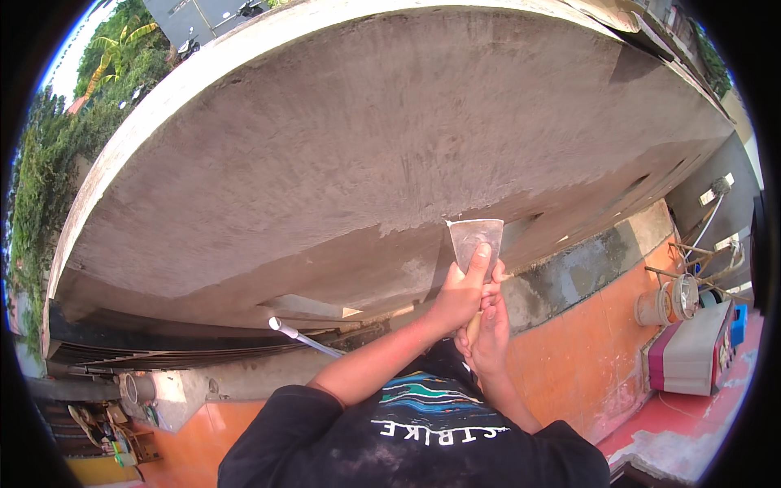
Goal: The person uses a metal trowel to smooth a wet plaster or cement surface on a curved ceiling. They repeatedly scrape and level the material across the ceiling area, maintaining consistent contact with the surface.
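Both hands are closed around one putty knife (474, 241) with a wide flat metal blade and a pale handle. My left hand (460, 299) grips it near the blade, its thumb pressed flat on the metal. Below it, my right hand (490, 335) wraps around the handle. The blade points away from me, with its straight front edge at a grey plastered wall (350, 146); whether it touches cannot be told. Around the blade, rough lighter plaster meets a smoother, darker band lower down the wall.
A white pipe (303, 336) sticks out left of my forearm. Orange tiled floor (561, 358) lies below, with a wet grey strip (573, 272) along the wall. At right stand buckets (653, 307), a grey-covered block-like item (687, 354) and a blue container (739, 324).
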Action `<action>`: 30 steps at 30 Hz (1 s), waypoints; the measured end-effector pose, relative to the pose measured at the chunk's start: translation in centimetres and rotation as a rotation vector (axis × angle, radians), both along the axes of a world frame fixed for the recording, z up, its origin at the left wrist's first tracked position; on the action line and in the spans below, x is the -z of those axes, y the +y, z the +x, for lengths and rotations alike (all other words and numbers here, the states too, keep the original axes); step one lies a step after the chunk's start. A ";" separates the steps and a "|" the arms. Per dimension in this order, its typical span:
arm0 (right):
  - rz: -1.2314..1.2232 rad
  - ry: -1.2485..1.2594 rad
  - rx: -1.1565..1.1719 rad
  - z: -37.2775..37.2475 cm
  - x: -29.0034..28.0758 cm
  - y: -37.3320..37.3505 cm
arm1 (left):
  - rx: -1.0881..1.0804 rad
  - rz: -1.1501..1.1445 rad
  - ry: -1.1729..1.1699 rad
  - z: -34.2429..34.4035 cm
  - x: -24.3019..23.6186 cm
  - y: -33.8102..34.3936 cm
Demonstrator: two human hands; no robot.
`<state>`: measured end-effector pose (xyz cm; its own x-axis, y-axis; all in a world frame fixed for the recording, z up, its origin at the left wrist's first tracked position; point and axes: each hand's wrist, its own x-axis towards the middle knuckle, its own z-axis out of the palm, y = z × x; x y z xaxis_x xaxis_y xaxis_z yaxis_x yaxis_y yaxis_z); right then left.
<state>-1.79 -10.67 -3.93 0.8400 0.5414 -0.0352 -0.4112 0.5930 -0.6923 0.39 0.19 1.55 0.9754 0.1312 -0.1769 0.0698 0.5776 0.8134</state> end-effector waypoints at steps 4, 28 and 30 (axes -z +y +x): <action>-0.012 -0.006 -0.017 0.9 -0.4 1.2 | 0.001 0.054 0.023 0.6 -0.6 0.9; 0.071 -0.160 0.061 3.2 -4.5 2.3 | 0.060 0.176 -0.111 2.7 -5.5 1.6; 0.109 -0.225 0.085 3.6 -5.7 2.1 | 0.047 0.182 -0.164 3.0 -6.7 1.2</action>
<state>1.81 -8.58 1.80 0.8625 0.4594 0.2122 -0.1998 0.6945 -0.6912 3.38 1.42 8.24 0.9950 0.1000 0.0068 -0.0483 0.4194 0.9065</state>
